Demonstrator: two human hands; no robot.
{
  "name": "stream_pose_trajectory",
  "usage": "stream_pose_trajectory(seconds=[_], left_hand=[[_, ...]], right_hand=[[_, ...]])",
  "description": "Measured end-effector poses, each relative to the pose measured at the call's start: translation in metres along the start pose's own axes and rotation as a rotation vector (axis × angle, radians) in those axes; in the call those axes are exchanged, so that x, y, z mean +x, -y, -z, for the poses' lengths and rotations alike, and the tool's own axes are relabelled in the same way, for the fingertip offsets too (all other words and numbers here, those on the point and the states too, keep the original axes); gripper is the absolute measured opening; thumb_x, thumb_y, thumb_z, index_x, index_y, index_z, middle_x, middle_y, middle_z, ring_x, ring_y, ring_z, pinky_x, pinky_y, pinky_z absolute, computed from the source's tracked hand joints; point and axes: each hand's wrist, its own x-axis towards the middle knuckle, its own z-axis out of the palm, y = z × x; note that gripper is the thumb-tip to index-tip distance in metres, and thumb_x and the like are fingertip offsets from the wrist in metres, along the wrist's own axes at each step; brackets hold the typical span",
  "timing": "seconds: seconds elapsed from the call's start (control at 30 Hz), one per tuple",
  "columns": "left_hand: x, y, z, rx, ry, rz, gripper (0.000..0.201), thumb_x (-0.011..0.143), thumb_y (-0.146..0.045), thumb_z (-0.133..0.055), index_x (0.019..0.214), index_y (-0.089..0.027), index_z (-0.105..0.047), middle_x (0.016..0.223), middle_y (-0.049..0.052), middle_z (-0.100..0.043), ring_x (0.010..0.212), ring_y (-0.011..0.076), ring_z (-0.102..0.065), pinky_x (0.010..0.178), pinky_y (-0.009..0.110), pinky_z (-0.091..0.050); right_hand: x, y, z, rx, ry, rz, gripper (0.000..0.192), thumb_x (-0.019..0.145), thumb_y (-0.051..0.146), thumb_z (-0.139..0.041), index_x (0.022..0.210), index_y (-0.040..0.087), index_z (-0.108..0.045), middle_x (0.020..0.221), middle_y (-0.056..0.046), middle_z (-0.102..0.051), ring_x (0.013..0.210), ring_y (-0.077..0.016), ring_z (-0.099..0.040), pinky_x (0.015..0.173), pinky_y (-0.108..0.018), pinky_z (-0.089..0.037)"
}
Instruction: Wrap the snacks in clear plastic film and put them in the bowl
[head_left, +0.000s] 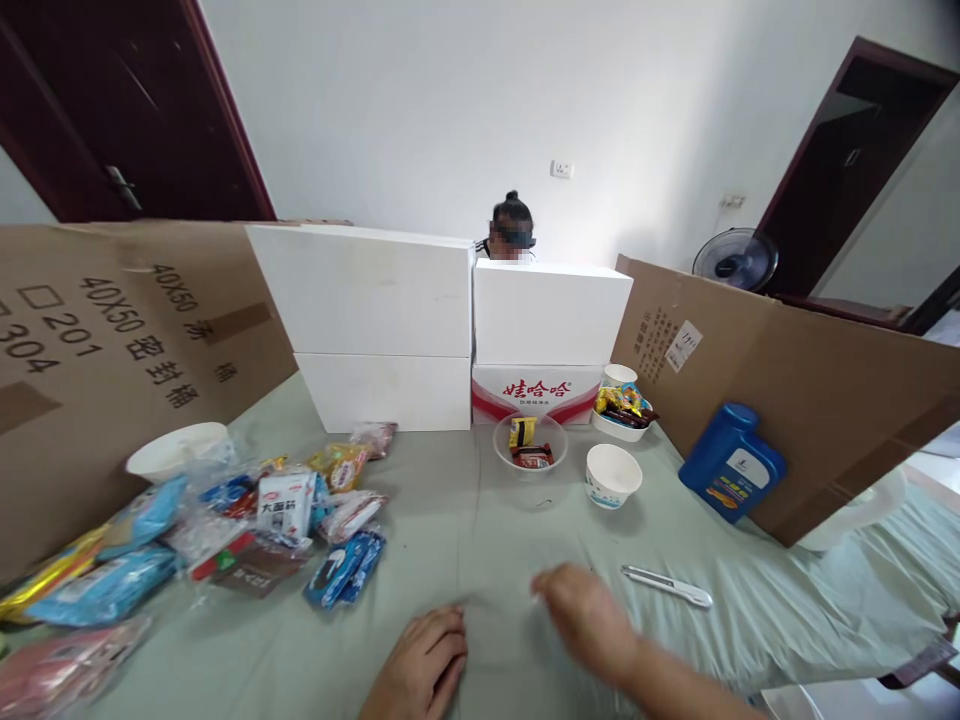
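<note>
From the head camera, both hands rest low on a pale green cloth that covers the table. The left hand lies flat with its fingers loosely curled against the fabric and holds nothing. The right hand is blurred; it seems to pinch or smooth the cloth near a crease, though the frame is too soft to tell whether it grips anything. The cloth looks thin, soft and limp, likely light and prone to bunching, so it is best taken at a fold or edge. Just right of the right hand lies a slim utility knife, smooth and hard, probably slippery. Farther back stand a white paper cup and a clear bowl of wrapped sweets, both light and easily tipped. To the left sprawls a heap of crinkly plastic snack packets. White foam boxes and cardboard sheets wall the table, with a blue jug leaning at right.
</note>
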Motion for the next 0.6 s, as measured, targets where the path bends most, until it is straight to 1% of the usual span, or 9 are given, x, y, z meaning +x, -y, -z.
stream_pose_trajectory(seconds=[0.03,0.1,0.17,0.2,0.27,0.33,0.4,0.53,0.6], left_hand=[[0.001,0.000,0.000,-0.003,0.007,0.001,0.012,0.088,-0.017,-0.055,0.094,-0.023,-0.062,0.100,0.005,-0.068,0.105,0.0204,-0.063,0.088,0.030,-0.054],[0.002,-0.001,-0.001,-0.003,0.016,0.010,0.012,0.089,-0.016,-0.053,0.094,-0.023,-0.062,0.098,0.005,-0.068,0.104,0.0204,-0.063,0.088,0.031,-0.054],[0.003,-0.003,-0.001,0.004,0.017,0.017,0.013,0.089,-0.015,-0.052,0.093,-0.022,-0.061,0.097,0.005,-0.068,0.102,0.0206,-0.064,0.087,0.032,-0.054],[0.004,-0.004,-0.001,0.009,0.013,0.020,0.014,0.089,-0.014,-0.051,0.093,-0.022,-0.061,0.096,0.005,-0.068,0.102,0.0207,-0.064,0.087,0.033,-0.054],[0.004,-0.006,-0.001,0.014,0.006,0.027,0.015,0.089,-0.013,-0.049,0.094,-0.022,-0.061,0.096,0.006,-0.068,0.101,0.0210,-0.064,0.086,0.033,-0.055],[0.004,-0.007,0.000,0.009,0.003,0.042,0.017,0.089,-0.013,-0.048,0.095,-0.022,-0.061,0.097,0.006,-0.068,0.101,0.0211,-0.064,0.087,0.034,-0.054],[0.004,-0.007,0.001,-0.004,0.007,0.056,0.018,0.089,-0.012,-0.048,0.095,-0.023,-0.061,0.096,0.006,-0.068,0.101,0.0214,-0.063,0.087,0.035,-0.054],[0.007,-0.008,0.003,-0.035,0.007,0.086,0.018,0.088,-0.011,-0.047,0.093,-0.022,-0.061,0.095,0.006,-0.066,0.099,0.0215,-0.062,0.086,0.036,-0.054],[0.009,-0.012,0.003,-0.045,-0.005,0.123,0.018,0.087,-0.010,-0.046,0.092,-0.021,-0.061,0.096,0.007,-0.066,0.098,0.0214,-0.061,0.085,0.037,-0.053]], right_hand=[[0.014,-0.016,0.025,-0.083,-0.050,-0.077,0.034,0.089,0.009,-0.036,0.108,0.021,-0.062,0.101,-0.006,-0.070,0.094,-0.0152,-0.063,0.083,-0.029,-0.050],[0.043,-0.052,0.072,-0.334,-0.035,-0.368,0.034,0.092,0.013,-0.036,0.110,0.020,-0.064,0.112,-0.009,-0.067,0.112,-0.0194,-0.057,0.098,-0.037,-0.042],[0.067,-0.087,0.103,-0.385,0.000,-0.472,0.036,0.095,0.018,-0.034,0.120,0.016,-0.060,0.120,-0.015,-0.063,0.120,-0.0256,-0.051,0.104,-0.047,-0.035],[0.075,-0.102,0.110,-0.392,0.046,-0.502,0.034,0.095,0.022,-0.038,0.118,0.017,-0.062,0.119,-0.015,-0.064,0.119,-0.0269,-0.053,0.102,-0.048,-0.036],[0.082,-0.126,0.112,-0.373,0.173,-0.532,0.026,0.091,0.028,-0.051,0.109,0.017,-0.067,0.114,-0.014,-0.066,0.111,-0.0282,-0.057,0.097,-0.045,-0.042],[0.082,-0.143,0.104,-0.352,0.303,-0.565,0.021,0.088,0.030,-0.060,0.101,0.017,-0.069,0.110,-0.012,-0.067,0.104,-0.0260,-0.061,0.091,-0.041,-0.046],[0.079,-0.154,0.094,-0.333,0.394,-0.603,0.022,0.090,0.032,-0.059,0.105,0.017,-0.066,0.113,-0.009,-0.065,0.102,-0.0222,-0.061,0.090,-0.041,-0.048],[0.078,-0.170,0.082,-0.272,0.497,-0.659,0.030,0.093,0.037,-0.057,0.115,0.018,-0.058,0.116,-0.006,-0.060,0.098,-0.0185,-0.061,0.085,-0.040,-0.053],[0.081,-0.173,0.081,-0.242,0.479,-0.661,0.030,0.092,0.037,-0.058,0.114,0.018,-0.058,0.114,-0.006,-0.061,0.094,-0.0177,-0.061,0.081,-0.037,-0.054]])
